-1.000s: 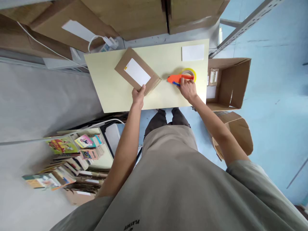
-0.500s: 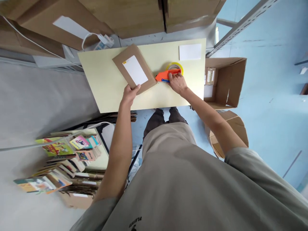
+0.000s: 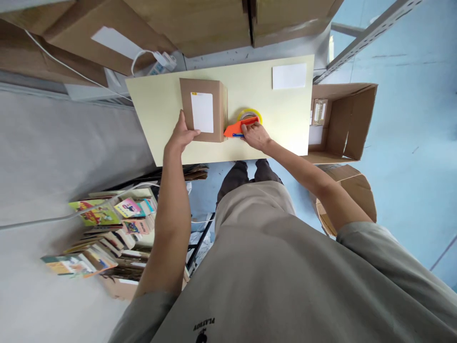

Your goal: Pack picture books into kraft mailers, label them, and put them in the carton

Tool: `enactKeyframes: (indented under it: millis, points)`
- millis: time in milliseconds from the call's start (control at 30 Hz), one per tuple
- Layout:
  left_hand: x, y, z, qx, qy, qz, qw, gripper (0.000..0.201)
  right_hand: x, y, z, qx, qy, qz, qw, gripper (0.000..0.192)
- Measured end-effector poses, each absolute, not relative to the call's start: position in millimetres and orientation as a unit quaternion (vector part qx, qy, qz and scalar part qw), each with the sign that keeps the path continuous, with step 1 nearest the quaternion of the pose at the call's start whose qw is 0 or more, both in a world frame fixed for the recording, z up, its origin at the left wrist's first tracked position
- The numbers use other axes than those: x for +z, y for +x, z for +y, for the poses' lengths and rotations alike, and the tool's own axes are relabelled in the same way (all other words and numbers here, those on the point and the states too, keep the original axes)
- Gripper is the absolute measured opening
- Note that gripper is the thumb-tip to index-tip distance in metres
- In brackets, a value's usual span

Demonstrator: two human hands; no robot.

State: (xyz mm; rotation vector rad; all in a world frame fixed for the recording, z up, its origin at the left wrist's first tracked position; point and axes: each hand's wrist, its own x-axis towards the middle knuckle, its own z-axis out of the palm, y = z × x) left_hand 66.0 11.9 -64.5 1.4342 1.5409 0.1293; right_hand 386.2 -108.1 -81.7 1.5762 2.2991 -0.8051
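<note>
A small brown cardboard box with a white label on top sits on a pale yellow table. My left hand grips the box at its near left edge. An orange tape dispenser with a yellow-rimmed tape roll lies just right of the box, its nose touching the box's near right corner. My right hand is closed around the dispenser's handle.
A white sheet lies at the table's far right. An open carton stands right of the table, another on the blue floor. Large cartons line the back. Stacked books fill a shelf at lower left.
My left hand has turned the box from a slanted position to square with the table. My right hand has brought the tape dispenser leftward up against the box.
</note>
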Motion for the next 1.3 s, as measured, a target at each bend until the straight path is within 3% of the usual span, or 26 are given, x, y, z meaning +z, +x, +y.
enactKeyframes:
  millis: [233,367,533,733,933,1133,1300]
  points:
    - [-45,106,44,-0.052,0.519,0.747,0.412,0.115,-63,326,-103,-0.286,0.458,0.828,0.154,0.055]
    - [-40,157,37,-0.036,0.540,0.748,0.384,0.125,-48,282,-104,-0.307,0.458,0.823,0.138,0.054]
    - [-54,193,9,-0.037,0.593,0.741,0.314,0.115,-40,256,-104,-0.323,0.470,0.811,0.129,0.058]
    - [-74,180,3,-0.013,0.664,0.618,0.421,0.125,-46,317,-124,-0.334,0.493,0.783,0.180,0.056]
    - [-86,174,4,0.022,0.660,0.628,0.413,0.122,-59,420,-125,-0.300,0.590,0.726,0.185,0.067]
    - [-77,171,-9,0.040,0.705,0.553,0.442,0.101,-69,407,-100,-0.279,0.595,0.738,0.155,0.065]
    - [-61,167,-25,0.018,0.695,0.576,0.429,0.116,-80,391,-101,-0.293,0.560,0.764,0.136,0.069]
